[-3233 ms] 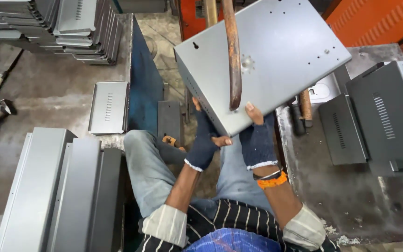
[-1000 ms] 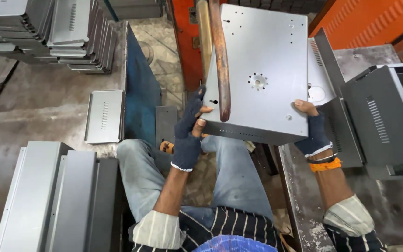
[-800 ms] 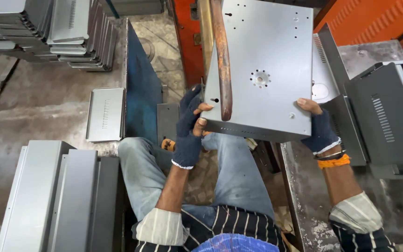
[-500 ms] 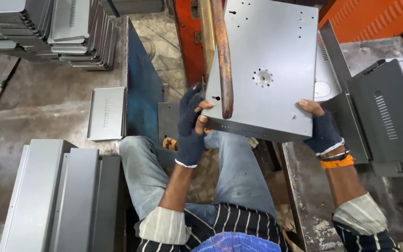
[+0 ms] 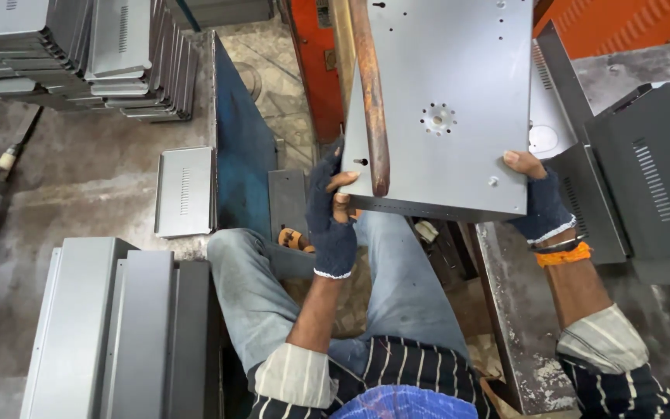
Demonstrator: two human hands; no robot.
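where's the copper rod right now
In the head view, the copper rod hangs top centre, over the left part of the grey metal panel, its tip beside the left hand.

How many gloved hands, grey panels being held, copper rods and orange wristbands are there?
Gloved hands: 2, left hand and right hand
Held grey panel: 1
Copper rod: 1
Orange wristband: 1
Total: 5

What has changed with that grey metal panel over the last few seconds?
The grey sheet-metal panel was turned from tilted to square under the copper rod. The right hand slid from the near edge to the right corner. The left hand stayed at the left corner.
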